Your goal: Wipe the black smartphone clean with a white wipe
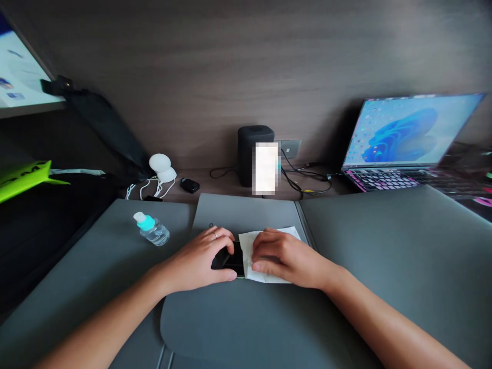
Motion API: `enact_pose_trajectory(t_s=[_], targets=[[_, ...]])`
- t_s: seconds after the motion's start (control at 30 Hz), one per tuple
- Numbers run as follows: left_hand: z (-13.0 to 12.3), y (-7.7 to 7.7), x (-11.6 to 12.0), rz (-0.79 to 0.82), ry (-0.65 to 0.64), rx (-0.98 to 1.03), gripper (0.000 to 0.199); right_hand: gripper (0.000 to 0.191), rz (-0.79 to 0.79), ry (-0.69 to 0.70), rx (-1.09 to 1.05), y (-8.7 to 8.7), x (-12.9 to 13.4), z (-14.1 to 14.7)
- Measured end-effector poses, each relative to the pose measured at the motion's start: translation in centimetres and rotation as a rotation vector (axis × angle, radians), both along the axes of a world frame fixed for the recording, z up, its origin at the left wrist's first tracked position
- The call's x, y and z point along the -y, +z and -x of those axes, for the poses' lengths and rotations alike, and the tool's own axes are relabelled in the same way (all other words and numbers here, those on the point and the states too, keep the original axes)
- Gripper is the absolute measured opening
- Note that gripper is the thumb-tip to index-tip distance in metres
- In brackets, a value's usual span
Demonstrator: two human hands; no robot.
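A dark, glossy phone-like device [237,259] lies flat on the grey mat [246,318]. My left hand [203,259] grips it at its left part, the thumb on the near edge and the fingers curled over the far edge. A white cloth or tissue [248,248] covers the device's right part. My right hand [282,256] is curled over this cloth, its fingers bent and pressed onto it. Left of my hands, a clear bottle [156,233] with a turquoise and white cap leans to one side.
An open laptop [407,133] stands at the right. Behind the mat are a black speaker [246,156], a blurred-out bright patch, black cables [315,179], a white round device [161,166] and a small black object [189,185]. A black strap [103,120] hangs at the left.
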State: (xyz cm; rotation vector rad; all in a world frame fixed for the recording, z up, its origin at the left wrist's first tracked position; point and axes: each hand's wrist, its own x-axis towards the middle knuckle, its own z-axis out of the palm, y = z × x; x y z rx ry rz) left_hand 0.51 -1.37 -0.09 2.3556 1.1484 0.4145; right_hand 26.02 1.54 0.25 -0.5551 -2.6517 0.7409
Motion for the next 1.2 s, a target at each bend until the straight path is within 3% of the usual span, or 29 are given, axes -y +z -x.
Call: enact_pose_trajectory(t_s=[0.7,1.2], targets=[[0.07,-0.04,0.04,0.032,0.021,-0.028,0.021,0.026,-0.026,-0.064,0.065,0.51,0.3,-0.47],[-0.06,0.01,0.0,0.015,0.007,0.008,0.021,0.023,-0.024,-0.012,0.021,0.35,0.41,-0.09]])
